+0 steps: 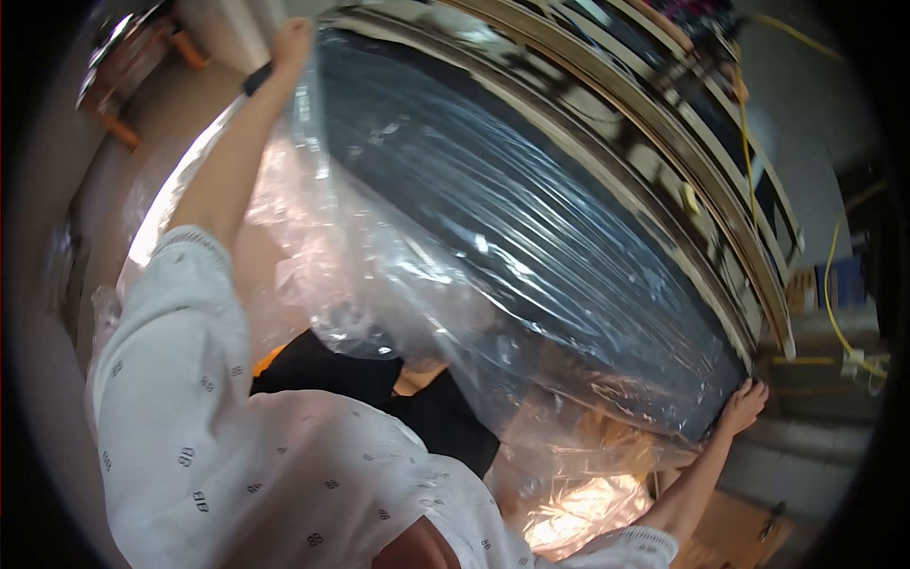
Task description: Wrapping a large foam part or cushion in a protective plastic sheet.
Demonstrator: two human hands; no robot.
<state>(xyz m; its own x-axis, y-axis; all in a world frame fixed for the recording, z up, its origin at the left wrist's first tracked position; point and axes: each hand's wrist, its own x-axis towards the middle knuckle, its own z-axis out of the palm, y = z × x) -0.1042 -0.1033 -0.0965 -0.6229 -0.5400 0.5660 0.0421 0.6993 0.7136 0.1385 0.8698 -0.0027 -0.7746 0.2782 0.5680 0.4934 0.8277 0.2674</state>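
Note:
A long dark grey padded panel with a pale edge stands across the view. Clear plastic film stretches over its face and hangs in loose folds toward my body. At the far left corner my left hand is closed, gripping the film beside the panel's end. My right hand curls its fingers at the opposite, right-hand corner, where film and panel edge meet. Exactly how much of the panel's edge lies within either hand is hidden.
Behind the panel, several wooden frames lean side by side. A yellow cable hangs at the right, with another yellow cord ending at a white socket. An object with orange legs stands at the upper left.

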